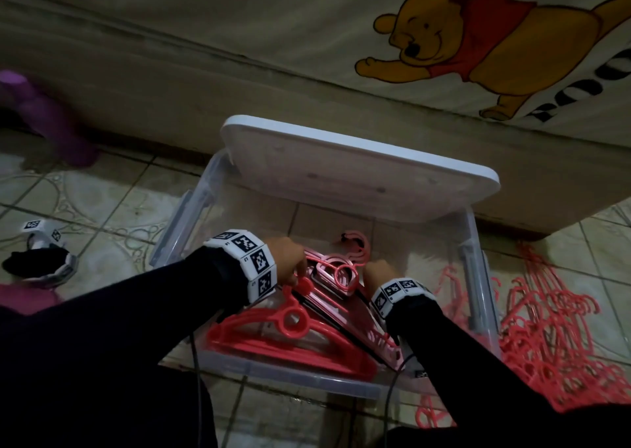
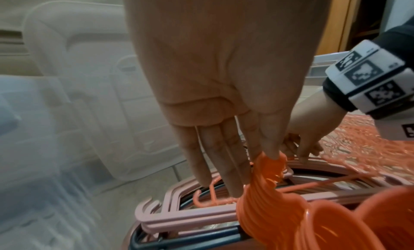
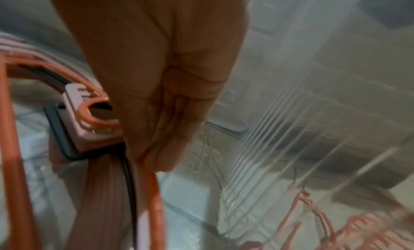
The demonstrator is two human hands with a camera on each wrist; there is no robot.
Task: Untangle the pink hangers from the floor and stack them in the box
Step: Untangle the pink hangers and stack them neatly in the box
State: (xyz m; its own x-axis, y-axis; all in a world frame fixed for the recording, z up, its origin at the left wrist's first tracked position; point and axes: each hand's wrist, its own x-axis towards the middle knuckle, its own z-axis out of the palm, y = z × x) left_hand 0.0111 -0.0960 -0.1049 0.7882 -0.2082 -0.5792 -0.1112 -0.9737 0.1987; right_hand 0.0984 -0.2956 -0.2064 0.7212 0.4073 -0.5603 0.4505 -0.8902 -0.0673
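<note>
A: Both hands are down in the clear box [image 1: 478, 277]. The left hand [image 1: 285, 254], fingers straight, presses the stacked pink hangers [image 1: 307, 338], probably squaring them up.

B: The right hand [image 1: 379, 273] rests at their edge; can't tell its grip. The tangled pile [image 1: 553, 328] waits on the floor beyond.

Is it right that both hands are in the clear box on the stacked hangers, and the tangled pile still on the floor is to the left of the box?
Not quite. The head view shows the tangled pile right of the box. Both hands are on the stacked hangers.
</note>
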